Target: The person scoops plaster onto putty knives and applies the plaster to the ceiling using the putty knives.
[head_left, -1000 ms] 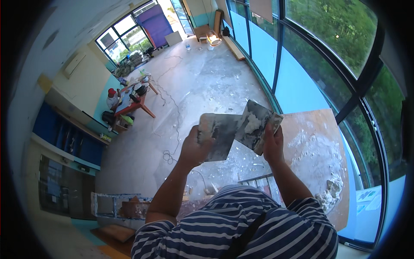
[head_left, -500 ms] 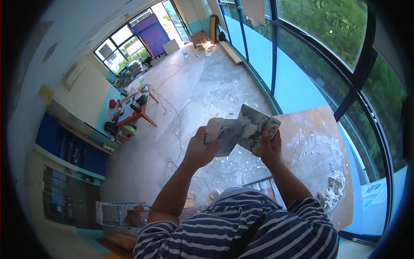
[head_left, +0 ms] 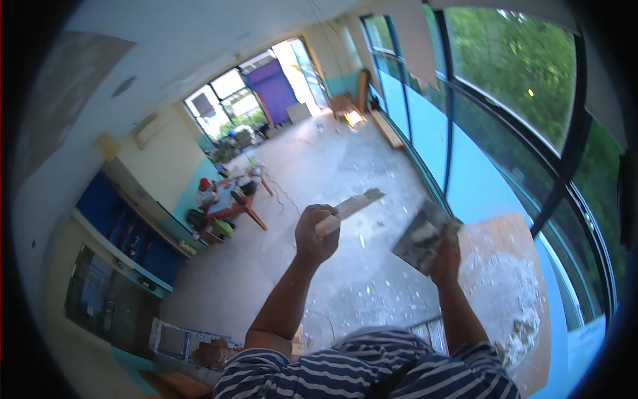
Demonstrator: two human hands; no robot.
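My left hand [head_left: 315, 238] is closed around the pale handle of a putty knife [head_left: 359, 203]. Its blade is seen nearly edge-on, pointing right, with grey plaster along it and a lump by the tip. On the right, my right hand [head_left: 445, 261] grips a second wide putty knife [head_left: 413, 241], whose dark, square blade faces up smeared with plaster. Its handle is hidden behind my fingers. A gap of floor shows between the two blades. Beside my right forearm lies a wooden board [head_left: 493, 234], carrying spread white plaster and a thicker heap [head_left: 524, 330].
Below me stand parts of a ladder [head_left: 174, 338] and a metal frame [head_left: 432, 331]. Windows [head_left: 508, 133] line the right side. At far left a person in a red cap [head_left: 204, 183] sits by a red table [head_left: 247, 211]. A lit lamp [head_left: 354, 120] stands near the far doorway, and cords trail across the floor.
The two blades, earlier touching, have come apart. My left hand has turned its putty knife edge-on; my right hand has moved right and down. The view has tilted upward and shifted.
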